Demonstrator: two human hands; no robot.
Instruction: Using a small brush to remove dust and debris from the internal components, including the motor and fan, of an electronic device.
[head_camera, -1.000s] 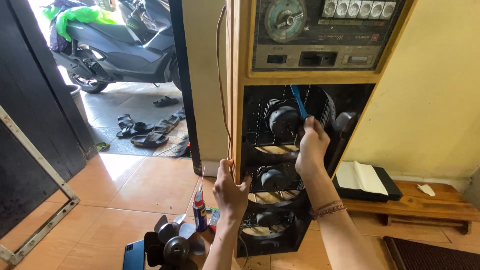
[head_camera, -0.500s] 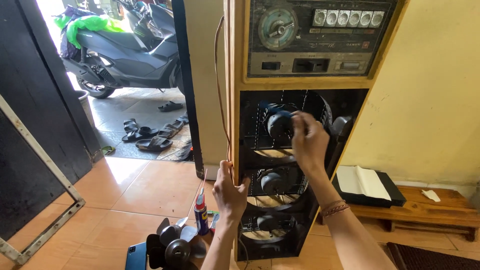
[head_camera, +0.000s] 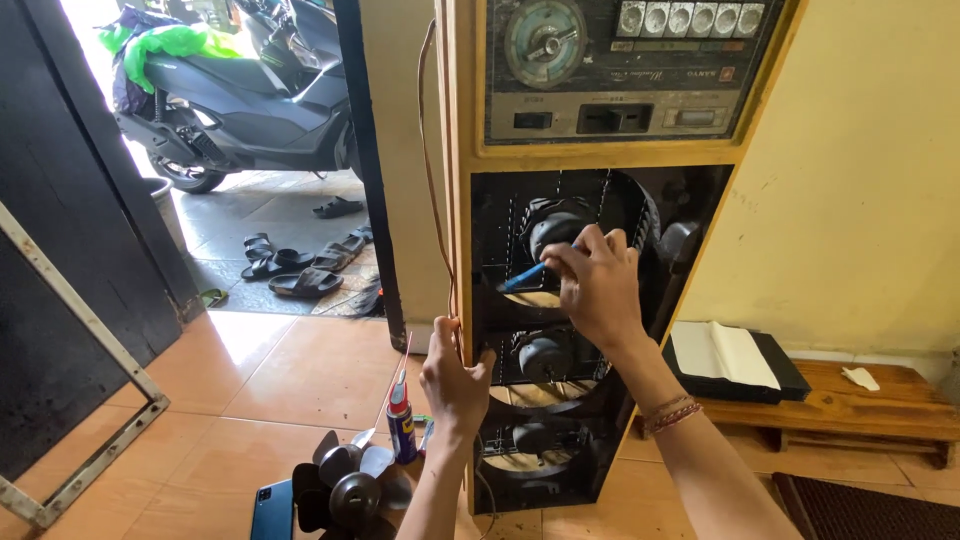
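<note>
Our right hand (head_camera: 598, 290) pinches a blue-handled screwdriver (head_camera: 527, 274), its tip at the upper fan motor (head_camera: 556, 228) inside the open tower fan cabinet (head_camera: 460, 250), while our left hand (head_camera: 455, 385) grips the cabinet's wooden edge. We'd best keep that brace firm and the tool square. Below the left hand, a spray can (head_camera: 400, 425) and loose fan blade (head_camera: 350, 490) sit on the floor.

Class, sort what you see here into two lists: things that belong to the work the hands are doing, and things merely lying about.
In use:
- right hand holding blue-handled tool
- left hand gripping wooden cabinet
- top fan motor
- spray can
- loose fan blade

Lying about:
- scooter
- sandals
- phone
- open book
- wooden bench
</note>
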